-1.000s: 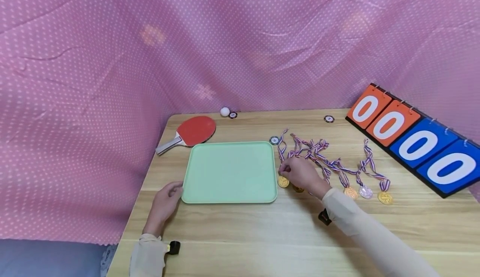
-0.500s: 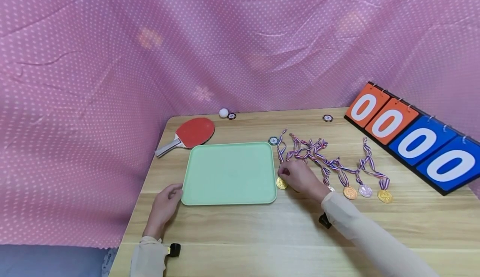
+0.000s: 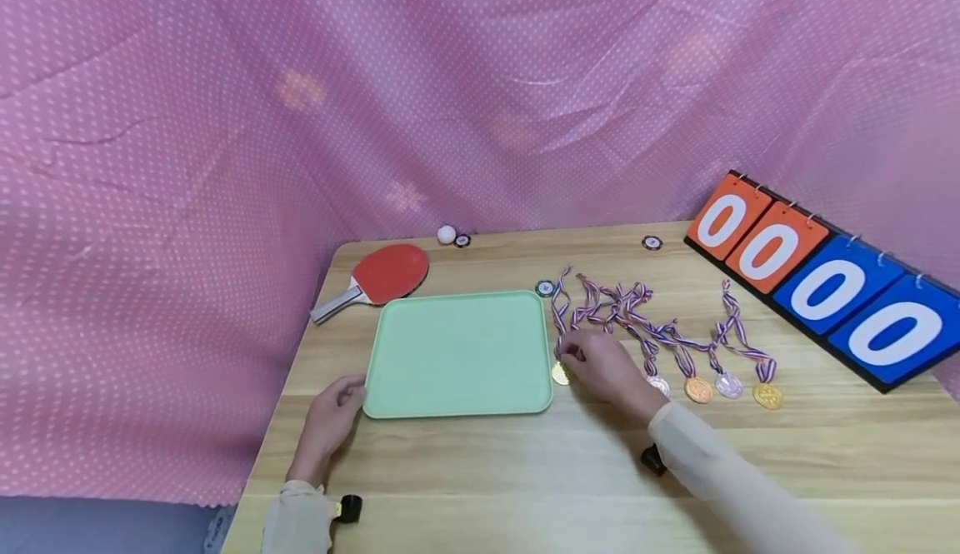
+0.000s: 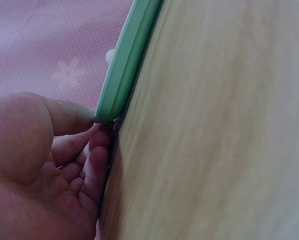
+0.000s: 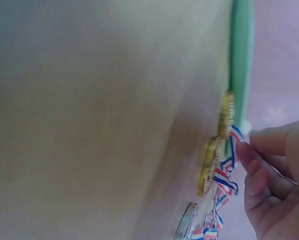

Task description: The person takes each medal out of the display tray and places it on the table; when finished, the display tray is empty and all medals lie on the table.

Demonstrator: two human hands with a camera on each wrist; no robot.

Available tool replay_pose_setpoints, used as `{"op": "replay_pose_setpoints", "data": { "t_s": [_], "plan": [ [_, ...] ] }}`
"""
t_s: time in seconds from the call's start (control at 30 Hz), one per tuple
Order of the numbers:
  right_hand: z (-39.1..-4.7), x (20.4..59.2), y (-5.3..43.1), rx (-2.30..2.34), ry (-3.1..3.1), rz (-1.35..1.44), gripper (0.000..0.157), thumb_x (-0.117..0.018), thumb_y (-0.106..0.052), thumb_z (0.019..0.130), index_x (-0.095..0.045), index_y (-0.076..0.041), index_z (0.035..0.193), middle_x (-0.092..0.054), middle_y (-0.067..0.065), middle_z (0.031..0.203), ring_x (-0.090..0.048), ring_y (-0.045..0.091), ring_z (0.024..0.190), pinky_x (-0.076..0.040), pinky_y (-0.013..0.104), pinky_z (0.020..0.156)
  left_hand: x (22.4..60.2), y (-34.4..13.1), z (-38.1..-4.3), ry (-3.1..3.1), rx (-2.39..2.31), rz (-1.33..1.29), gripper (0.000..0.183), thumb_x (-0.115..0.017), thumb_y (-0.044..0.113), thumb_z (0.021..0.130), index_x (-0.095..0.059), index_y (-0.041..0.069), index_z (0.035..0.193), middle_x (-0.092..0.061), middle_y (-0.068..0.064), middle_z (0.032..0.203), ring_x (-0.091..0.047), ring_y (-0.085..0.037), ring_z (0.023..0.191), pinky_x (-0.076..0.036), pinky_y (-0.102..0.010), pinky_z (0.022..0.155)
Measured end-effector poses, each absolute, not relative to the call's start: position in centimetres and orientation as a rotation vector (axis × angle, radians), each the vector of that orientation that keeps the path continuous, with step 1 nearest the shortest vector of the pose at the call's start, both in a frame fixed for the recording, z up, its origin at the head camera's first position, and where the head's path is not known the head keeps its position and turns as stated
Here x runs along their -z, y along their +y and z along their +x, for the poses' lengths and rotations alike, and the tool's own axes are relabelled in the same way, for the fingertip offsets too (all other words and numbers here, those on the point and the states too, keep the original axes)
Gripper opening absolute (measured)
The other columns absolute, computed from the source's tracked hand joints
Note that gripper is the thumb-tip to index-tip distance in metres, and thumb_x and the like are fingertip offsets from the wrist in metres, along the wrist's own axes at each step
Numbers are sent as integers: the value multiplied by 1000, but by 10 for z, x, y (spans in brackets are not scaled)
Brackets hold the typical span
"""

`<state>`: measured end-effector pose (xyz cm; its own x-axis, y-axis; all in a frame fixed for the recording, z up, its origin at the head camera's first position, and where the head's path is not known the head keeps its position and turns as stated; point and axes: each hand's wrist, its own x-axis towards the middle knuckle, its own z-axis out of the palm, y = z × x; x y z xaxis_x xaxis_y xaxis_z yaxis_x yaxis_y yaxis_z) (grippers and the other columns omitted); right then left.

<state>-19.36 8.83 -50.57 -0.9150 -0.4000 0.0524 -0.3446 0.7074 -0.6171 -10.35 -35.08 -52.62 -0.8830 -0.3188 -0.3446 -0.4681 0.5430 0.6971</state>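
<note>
In the head view my left hand [image 3: 330,425] is at the near-left corner of a pale green tray [image 3: 459,354]. The left wrist view shows its thumb against the tray's rim [image 4: 114,95], with the fingers curled at the edge below. My right hand [image 3: 603,371] pinches the striped ribbon [image 5: 235,135] of the leftmost gold medal [image 3: 560,373] with thumb and index finger, just right of the tray. Another gold medal [image 5: 208,167] lies beside it in the right wrist view, hidden by my hand in the head view. A silver medal [image 3: 658,386] shows by my wrist.
More medals, including a bronze one [image 3: 698,389], lie rightward with tangled ribbons [image 3: 637,312]. A flip scoreboard [image 3: 817,279] stands at right. A red table tennis bat [image 3: 390,273], white ball [image 3: 446,234] and several poker chips [image 3: 652,242] lie farther back. A pink curtain hangs behind.
My right hand has shifted slightly, keeping near the leftmost gold medal; the silver medal by my wrist has come into sight. My left hand stays at the tray. The head view has tilted a little.
</note>
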Motion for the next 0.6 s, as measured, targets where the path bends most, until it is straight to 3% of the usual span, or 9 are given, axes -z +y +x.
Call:
{"op": "replay_pose_setpoints", "data": {
  "t_s": [0.3, 0.47, 0.6],
  "plan": [
    [-149, 504, 123, 1184, 2717, -280, 7, -67, -16, 90, -71, -16, 95, -65, -3, 73, -53, 9, 59, -45, 23, 51, 526, -355, -101, 2670, -1225, -633, 39, -48, 37, 101, -57, 21, 135, -64, -8, 123, -57, -24, 112, -43, -40, 95],
    [-128, 505, 143, 1200, 2666, -175, 5, -68, -15, 89, -71, -18, 92, -66, -2, 74, -54, 10, 61, -46, 23, 53, 527, -359, -99, 2671, -1203, -633, 39, -47, 38, 101, -57, 20, 135, -64, -8, 122, -57, -23, 111, -43, -37, 91],
    [-120, 504, 156, 1153, 2677, -167, 6, -68, -14, 89, -71, -19, 90, -66, -4, 74, -53, 8, 62, -45, 23, 54, 523, -363, -97, 2661, -1153, -608, 41, -46, 38, 101, -55, 19, 137, -61, -10, 130, -55, -26, 118, -43, -45, 97]
  ]
}}
